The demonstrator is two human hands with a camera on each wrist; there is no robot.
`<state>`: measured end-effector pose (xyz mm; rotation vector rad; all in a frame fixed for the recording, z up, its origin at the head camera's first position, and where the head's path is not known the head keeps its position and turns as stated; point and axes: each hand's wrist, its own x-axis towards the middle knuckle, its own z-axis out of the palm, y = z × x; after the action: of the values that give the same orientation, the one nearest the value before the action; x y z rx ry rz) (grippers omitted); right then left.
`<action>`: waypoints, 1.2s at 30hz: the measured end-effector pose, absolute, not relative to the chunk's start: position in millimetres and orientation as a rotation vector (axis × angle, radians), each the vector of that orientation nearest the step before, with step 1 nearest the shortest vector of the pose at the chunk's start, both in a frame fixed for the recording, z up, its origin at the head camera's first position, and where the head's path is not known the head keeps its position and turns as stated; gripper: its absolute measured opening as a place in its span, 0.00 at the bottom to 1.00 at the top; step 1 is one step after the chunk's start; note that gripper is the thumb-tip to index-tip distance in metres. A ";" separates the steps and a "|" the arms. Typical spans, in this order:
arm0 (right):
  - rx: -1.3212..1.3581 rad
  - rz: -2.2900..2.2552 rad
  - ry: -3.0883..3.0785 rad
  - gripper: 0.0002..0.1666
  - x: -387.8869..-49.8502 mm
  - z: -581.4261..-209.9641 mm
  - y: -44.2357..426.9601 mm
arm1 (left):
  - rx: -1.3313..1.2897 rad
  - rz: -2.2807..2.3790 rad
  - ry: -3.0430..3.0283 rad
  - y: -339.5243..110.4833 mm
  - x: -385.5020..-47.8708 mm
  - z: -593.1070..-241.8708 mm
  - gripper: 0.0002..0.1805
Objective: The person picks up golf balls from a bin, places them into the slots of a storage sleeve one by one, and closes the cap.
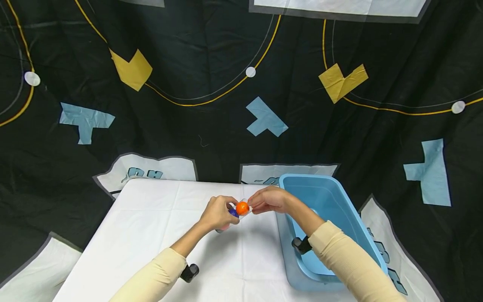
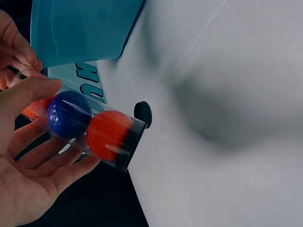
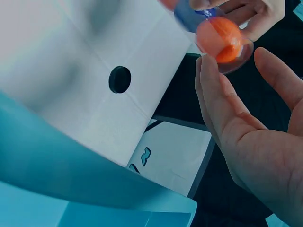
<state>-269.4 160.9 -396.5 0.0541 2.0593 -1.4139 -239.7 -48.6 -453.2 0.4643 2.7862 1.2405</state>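
The left hand (image 1: 219,213) grips a clear tube (image 2: 124,163) between thumb and fingers. Inside the tube, in the left wrist view, a blue ball (image 2: 69,115) lies between a red-orange ball (image 2: 110,135) at the dark-capped end and an orange ball partly behind the thumb. That orange ball (image 3: 219,39) sits at the tube's other end, which faces the right hand (image 1: 269,200). The right hand's fingers (image 3: 209,71) are extended beside this end; whether they touch it I cannot tell. A round black cap (image 3: 120,79) lies on the white table.
A light blue bin (image 1: 284,247) stands at the right of the white table (image 1: 151,235), under the right forearm. Behind the table hangs black cloth (image 1: 181,138) with blue and yellow tape pieces. White printed panels (image 1: 173,167) show at the table's far edge.
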 end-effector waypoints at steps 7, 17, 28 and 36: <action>0.073 -1.403 2.062 0.19 -272.3 -395.6 164.3 | 0.453 1.230 2.812 -51.6 -241.1 -454.3 0.22; 0.120 -1.427 2.123 0.27 -279.7 -400.1 157.2 | 0.385 1.238 2.846 -76.2 -241.4 -461.3 0.21; 0.195 -1.519 2.401 0.29 -291.8 -426.5 129.2 | 0.263 1.249 2.852 -107.7 -238.3 -465.6 0.20; 0.329 -1.457 2.663 0.32 -299.0 -467.9 108.6 | 0.206 1.252 2.849 -121.6 -235.4 -468.2 0.20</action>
<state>-299.0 108.6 -467.9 0.3292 2.6633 -1.4566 -235.4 -121.6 -468.2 0.2061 2.8493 1.2518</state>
